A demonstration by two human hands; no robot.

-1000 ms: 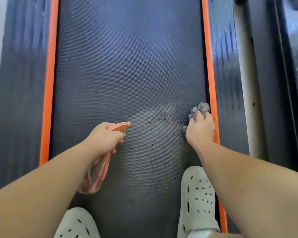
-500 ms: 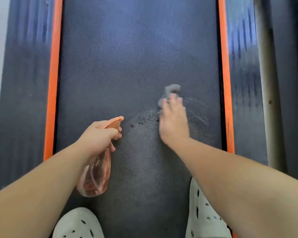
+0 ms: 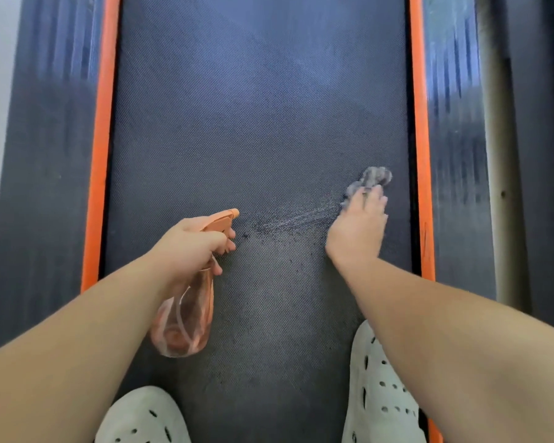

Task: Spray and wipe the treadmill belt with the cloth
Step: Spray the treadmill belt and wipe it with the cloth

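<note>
On the dark textured treadmill belt (image 3: 256, 139), seen from above by the person standing on it, two bare arms reach forward, the hands well apart. The right hand (image 3: 357, 228) presses a crumpled grey cloth (image 3: 373, 177) onto the belt close to the right orange edge strip (image 3: 419, 123), fingers bent over the wad; hand and cloth are blurred. A wet, speckled streak (image 3: 295, 220) runs across the belt between the two hands. The left hand (image 3: 189, 244) grips the neck of a clear pink spray bottle (image 3: 186, 321), its orange nozzle (image 3: 223, 219) pointing right toward the streak, its body hanging down over the belt. Two white perforated clogs (image 3: 144, 417) (image 3: 378, 388) stand on the belt at the bottom edge.
</note>
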